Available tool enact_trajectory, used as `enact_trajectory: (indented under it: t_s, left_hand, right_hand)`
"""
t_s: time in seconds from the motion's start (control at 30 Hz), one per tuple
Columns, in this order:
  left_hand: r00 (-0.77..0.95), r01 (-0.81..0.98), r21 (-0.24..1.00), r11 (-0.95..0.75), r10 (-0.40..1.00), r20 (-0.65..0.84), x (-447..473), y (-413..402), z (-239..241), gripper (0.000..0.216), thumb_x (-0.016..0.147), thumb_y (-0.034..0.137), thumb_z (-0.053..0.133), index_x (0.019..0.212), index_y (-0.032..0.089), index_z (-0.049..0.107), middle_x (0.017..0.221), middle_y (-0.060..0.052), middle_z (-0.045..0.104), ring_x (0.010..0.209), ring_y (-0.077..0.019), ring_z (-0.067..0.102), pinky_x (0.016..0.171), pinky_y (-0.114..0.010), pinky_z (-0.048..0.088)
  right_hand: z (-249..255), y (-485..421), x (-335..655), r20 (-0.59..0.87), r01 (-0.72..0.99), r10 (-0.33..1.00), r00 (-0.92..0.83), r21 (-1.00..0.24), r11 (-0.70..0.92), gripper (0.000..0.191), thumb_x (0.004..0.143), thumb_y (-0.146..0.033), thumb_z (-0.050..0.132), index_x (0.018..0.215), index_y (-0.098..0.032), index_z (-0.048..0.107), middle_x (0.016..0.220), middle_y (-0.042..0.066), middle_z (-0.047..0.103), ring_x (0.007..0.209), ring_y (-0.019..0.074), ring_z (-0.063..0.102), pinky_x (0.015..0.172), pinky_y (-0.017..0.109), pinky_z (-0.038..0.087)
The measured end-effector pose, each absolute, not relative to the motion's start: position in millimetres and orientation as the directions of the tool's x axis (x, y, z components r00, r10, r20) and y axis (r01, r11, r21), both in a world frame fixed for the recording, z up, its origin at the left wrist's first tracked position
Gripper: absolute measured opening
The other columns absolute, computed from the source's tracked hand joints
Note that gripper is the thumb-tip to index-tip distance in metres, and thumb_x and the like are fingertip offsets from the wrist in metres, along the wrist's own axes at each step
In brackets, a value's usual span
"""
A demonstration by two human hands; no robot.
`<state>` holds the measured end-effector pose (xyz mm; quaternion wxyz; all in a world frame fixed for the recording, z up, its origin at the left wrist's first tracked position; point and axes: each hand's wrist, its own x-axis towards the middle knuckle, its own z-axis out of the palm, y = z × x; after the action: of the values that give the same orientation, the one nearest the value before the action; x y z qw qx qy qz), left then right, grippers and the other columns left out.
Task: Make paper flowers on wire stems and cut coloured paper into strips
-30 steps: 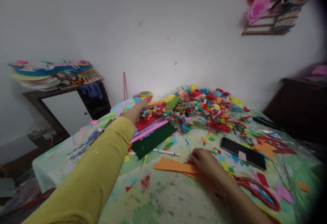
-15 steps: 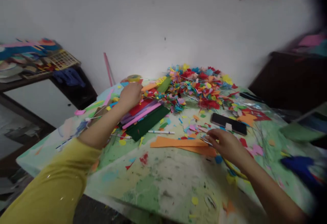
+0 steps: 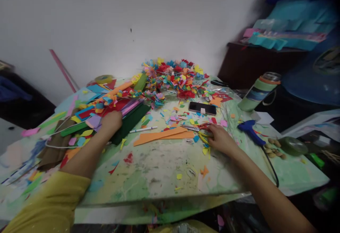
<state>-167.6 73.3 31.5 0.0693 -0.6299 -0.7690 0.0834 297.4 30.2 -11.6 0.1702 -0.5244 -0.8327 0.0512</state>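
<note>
My left hand (image 3: 112, 122) is on the pile of coloured sheets, beside a red sheet (image 3: 114, 108), purple sheets (image 3: 130, 107) and a dark green sheet (image 3: 134, 121). Its fingers are bent down and mostly hidden behind the back of the hand. On the right, my right hand (image 3: 220, 139) has its fingers curled at the red handles of a pair of scissors (image 3: 191, 128). The blades point left, by the ends of two orange strips (image 3: 164, 135). Yellow strips (image 3: 203, 138) lie under the right hand's fingertips. A white pen (image 3: 143, 129) lies above the orange strips.
A heap of colourful paper flowers (image 3: 177, 79) fills the table's back. A phone (image 3: 202, 108), a green bottle (image 3: 259, 90) and a blue glue gun (image 3: 251, 131) are on the right. White wire (image 3: 57, 147) loops over scraps at left. Paper bits litter the tabletop (image 3: 159, 176).
The view has turned right, bringing the bottle and glue gun into sight. My left hand has moved nearer, down onto the sheets. More of the scissors now shows beside my right hand.
</note>
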Motion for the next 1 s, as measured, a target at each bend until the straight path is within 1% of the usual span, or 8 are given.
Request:
enact_trajectory:
  t_s: [0.13,0.27,0.37,0.5,0.63,0.73,0.9,1.0]
  left_hand:
    - [-0.222,0.95,-0.212,0.227,0.974,0.047,-168,70,34,0.031,0.082,0.008,0.04,0.103,0.005,0.063,0.107,-0.024,0.064,0.102,-0.0339,0.062,0.081,-0.039,0.049]
    - [-0.251,0.943,-0.199,0.267,0.963,0.101,-171,64,44,0.03,0.086,0.017,0.04,0.107,0.007,0.059,0.104,-0.021,0.066,0.097,-0.0296,0.065,0.076,-0.033,0.05]
    - [-0.268,0.936,-0.198,0.292,0.953,0.14,-172,54,55,0.031,0.086,0.015,0.037,0.111,0.009,0.055,0.104,-0.019,0.066,0.095,-0.0279,0.065,0.073,-0.032,0.05]
    - [-0.29,0.924,-0.205,0.322,0.942,0.169,-172,33,70,0.032,0.085,0.01,0.034,0.109,0.009,0.054,0.104,-0.02,0.065,0.094,-0.0286,0.065,0.073,-0.034,0.05]
    - [-0.307,0.923,-0.182,0.339,0.934,0.181,-168,12,80,0.027,0.087,0.015,0.034,0.106,0.012,0.054,0.105,-0.018,0.065,0.095,-0.028,0.064,0.074,-0.034,0.049]
    - [-0.279,0.936,-0.167,0.309,0.943,0.181,-161,4,77,0.027,0.087,0.015,0.034,0.106,0.012,0.053,0.105,-0.017,0.065,0.095,-0.0277,0.064,0.074,-0.034,0.049]
    - [-0.252,0.945,-0.166,0.28,0.952,0.172,-158,4,57,0.029,0.083,0.006,0.036,0.104,0.012,0.055,0.106,-0.016,0.063,0.101,-0.0261,0.061,0.08,-0.033,0.047]
    - [-0.268,0.944,-0.15,0.295,0.947,0.178,-165,7,43,0.027,0.086,0.01,0.037,0.106,0.012,0.055,0.108,-0.016,0.061,0.103,-0.0258,0.06,0.081,-0.032,0.046]
  right_hand:
    - [-20,32,297,0.263,0.841,0.881,-0.393,-0.285,0.46,0.042,0.065,-0.013,0.05,0.104,-0.015,0.063,0.109,0.012,0.063,0.103,0.0257,0.055,0.093,0.037,0.041]
    - [-33,34,304,0.324,0.834,0.859,-0.396,-0.265,0.484,0.037,0.068,-0.016,0.05,0.102,-0.012,0.063,0.112,0.014,0.061,0.105,0.0273,0.055,0.093,0.039,0.042]
    - [-37,33,307,0.39,0.832,0.828,-0.404,-0.221,0.509,0.039,0.07,-0.018,0.05,0.106,-0.011,0.062,0.114,0.016,0.061,0.106,0.0282,0.055,0.092,0.04,0.042]
    - [-28,27,307,0.452,0.845,0.796,-0.403,-0.149,0.513,0.037,0.073,-0.019,0.052,0.108,-0.016,0.063,0.115,0.013,0.061,0.105,0.029,0.055,0.089,0.043,0.042]
    - [-18,23,300,0.507,0.837,0.765,-0.397,-0.142,0.529,0.035,0.078,-0.017,0.05,0.11,-0.021,0.062,0.114,0.009,0.062,0.105,0.0264,0.056,0.088,0.042,0.042]
    - [-17,22,287,0.55,0.811,0.714,-0.434,-0.107,0.576,0.029,0.082,-0.02,0.049,0.108,-0.019,0.062,0.112,0.01,0.063,0.104,0.0262,0.056,0.089,0.043,0.042]
    - [-21,22,268,0.598,0.759,0.607,-0.523,0.003,0.651,0.024,0.087,-0.021,0.046,0.101,-0.013,0.064,0.103,0.013,0.066,0.098,0.0265,0.057,0.086,0.042,0.044]
    - [-27,23,269,0.621,0.74,0.571,-0.537,0.022,0.672,0.023,0.088,-0.021,0.046,0.099,-0.014,0.064,0.103,0.013,0.066,0.099,0.0268,0.058,0.085,0.042,0.044]
